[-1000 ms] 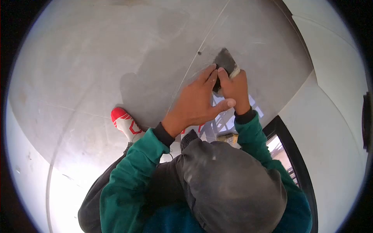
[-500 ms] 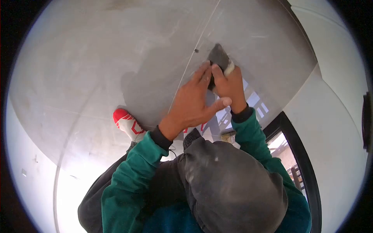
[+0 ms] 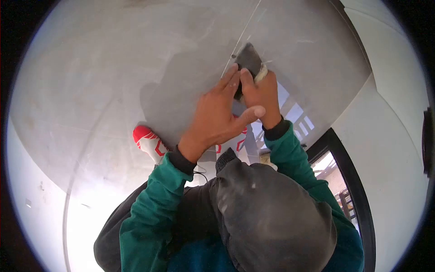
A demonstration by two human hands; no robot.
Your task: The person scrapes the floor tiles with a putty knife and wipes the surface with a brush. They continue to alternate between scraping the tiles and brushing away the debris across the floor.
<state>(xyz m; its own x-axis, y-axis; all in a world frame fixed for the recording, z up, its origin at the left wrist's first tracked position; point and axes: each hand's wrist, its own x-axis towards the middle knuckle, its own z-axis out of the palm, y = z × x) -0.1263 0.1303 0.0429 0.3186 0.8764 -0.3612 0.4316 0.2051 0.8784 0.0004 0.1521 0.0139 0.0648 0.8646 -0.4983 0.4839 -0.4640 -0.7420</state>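
Note:
My right hand is wrapped around a dark grey, flat pad with a pointed far end and a whitish right edge. The pad lies against the grey tiled floor, just right of a thin white joint line. My left hand has its fingers stretched out, with the fingertips at the pad's left edge and the thumb apart. Both hands hide the pad's near part. Beside the pad's left side, on the joint, sits a small dark crumb.
A red and white shoe stands at left; the other shoe is partly behind my left hand. A black door frame and white wall are at right. A small pale yellowish object lies near my right sleeve.
Both hands and the pad have shifted slightly left and forward, so the pad is closer to the crumb and joint line. My grip looks the same.

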